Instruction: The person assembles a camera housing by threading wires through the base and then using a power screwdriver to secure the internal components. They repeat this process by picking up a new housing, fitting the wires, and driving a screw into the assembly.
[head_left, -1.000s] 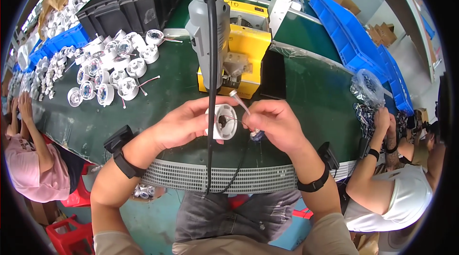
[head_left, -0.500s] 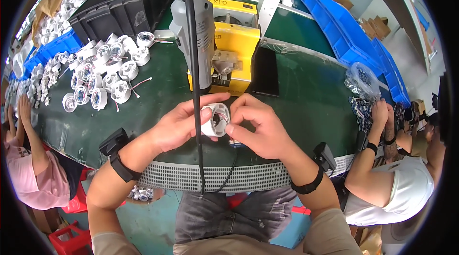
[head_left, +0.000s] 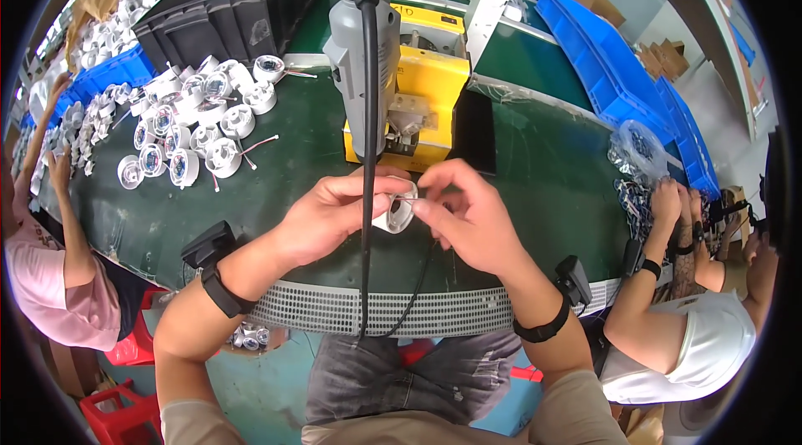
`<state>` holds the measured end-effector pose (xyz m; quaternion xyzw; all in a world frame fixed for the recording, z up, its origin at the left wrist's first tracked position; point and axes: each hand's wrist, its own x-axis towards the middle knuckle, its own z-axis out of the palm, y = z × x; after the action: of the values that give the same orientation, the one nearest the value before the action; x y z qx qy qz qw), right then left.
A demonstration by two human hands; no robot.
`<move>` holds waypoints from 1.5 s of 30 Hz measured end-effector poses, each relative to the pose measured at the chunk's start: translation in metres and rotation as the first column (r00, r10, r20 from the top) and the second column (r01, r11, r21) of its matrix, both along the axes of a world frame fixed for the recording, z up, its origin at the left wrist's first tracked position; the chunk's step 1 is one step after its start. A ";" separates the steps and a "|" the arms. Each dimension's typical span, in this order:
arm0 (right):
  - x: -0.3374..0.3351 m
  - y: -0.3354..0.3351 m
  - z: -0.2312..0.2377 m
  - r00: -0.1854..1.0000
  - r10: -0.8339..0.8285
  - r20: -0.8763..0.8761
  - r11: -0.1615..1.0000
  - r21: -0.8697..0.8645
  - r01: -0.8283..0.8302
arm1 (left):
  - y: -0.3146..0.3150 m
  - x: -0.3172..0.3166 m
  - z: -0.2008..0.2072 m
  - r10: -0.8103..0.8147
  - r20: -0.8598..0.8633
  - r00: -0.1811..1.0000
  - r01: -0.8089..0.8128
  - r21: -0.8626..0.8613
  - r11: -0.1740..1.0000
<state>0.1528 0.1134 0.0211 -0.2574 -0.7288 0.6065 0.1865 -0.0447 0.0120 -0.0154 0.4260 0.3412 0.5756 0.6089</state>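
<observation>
My left hand (head_left: pixel 334 209) is closed round a white round plastic housing (head_left: pixel 400 218), its open side tilted toward my right hand. The fingers of my right hand (head_left: pixel 468 213) are pinched at the housing's rim on a thin wire (head_left: pixel 409 199) that crosses the opening. What lies deeper in the housing is hard to make out. A thick black cable (head_left: pixel 368 111) hangs in front of my left fingertips and hides part of them. Just beyond my hands stands a yellow machine (head_left: pixel 426 82), with a grey power tool (head_left: pixel 357 69) upright before it.
Many similar white housings (head_left: pixel 184 164), some with wires, lie to the left by a black crate (head_left: pixel 225 36). Blue bins (head_left: pixel 601 69) line the right. Bundles of wires (head_left: pixel 632 209) lie before a co-worker's hands (head_left: pixel 668 204). Another co-worker's arms (head_left: pixel 63 182) are at far left.
The housing has turned in my left hand, and my right fingers have risen to its rim. A blue piece seen below my right hand is now out of sight. The view has shifted slightly.
</observation>
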 end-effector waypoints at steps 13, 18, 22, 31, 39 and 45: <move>0.013 -0.004 0.001 0.962 0.001 -0.271 0.985 0.166 0.046 | -0.004 0.013 0.006 0.048 0.161 0.986 -0.069 0.126 0.990; -0.004 -0.012 -0.001 0.917 0.051 -0.395 0.991 0.131 0.001 | -0.003 0.011 0.005 -0.019 0.025 0.999 0.014 0.176 0.984; -0.002 -0.011 -0.005 0.938 0.056 -0.342 0.946 0.319 0.060 | -0.001 0.013 0.004 -0.067 0.062 0.996 0.056 0.164 0.985; -0.017 -0.025 -0.018 0.866 -0.184 -0.464 0.871 0.332 0.363 | -0.004 0.026 0.001 -0.006 0.002 1.000 0.006 0.225 0.974; -0.016 -0.023 -0.019 0.869 -0.160 -0.469 0.987 -0.078 0.140 | -0.009 0.023 0.014 0.087 -0.265 0.960 -0.047 0.154 0.987; -0.018 -0.002 -0.023 0.963 -0.189 -0.194 0.790 0.552 0.266 | 0.001 0.017 0.003 0.090 -0.240 0.967 -0.106 -0.054 0.993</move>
<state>0.1349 0.1118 -0.0014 -0.2357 -0.8273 0.3473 0.3733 -0.0280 0.0128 -0.0125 0.4540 0.4510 0.5383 0.5483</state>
